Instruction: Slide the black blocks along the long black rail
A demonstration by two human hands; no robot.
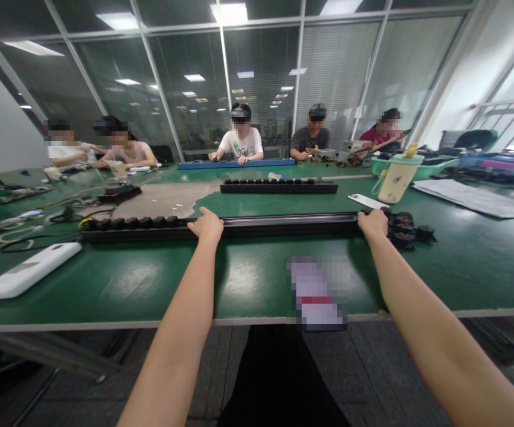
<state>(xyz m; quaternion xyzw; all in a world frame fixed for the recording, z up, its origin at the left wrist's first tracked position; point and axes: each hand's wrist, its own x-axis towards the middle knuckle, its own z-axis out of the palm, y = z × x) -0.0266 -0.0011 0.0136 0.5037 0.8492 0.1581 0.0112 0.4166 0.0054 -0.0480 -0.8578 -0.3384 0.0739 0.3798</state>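
Note:
A long black rail [283,224], which looks like a power strip housing, lies across the table before me. Black socket-like blocks [136,223] sit in a row along its left part, while the right part shows a bare channel. My left hand [207,225] is closed around the rail near its middle, beside the last block of the row. Closed at the rail's right end is my right hand [374,223], its fingertips partly hidden. Several loose black blocks [405,228] lie in a heap just right of that hand.
Nearer me lie a blurred phone [316,293] and a white power bank-like object [29,270]. Beyond the rail are another black strip [278,187], a white phone [367,201] and a yellow cup [399,178]. Papers [474,196] lie at right. Several people sit opposite.

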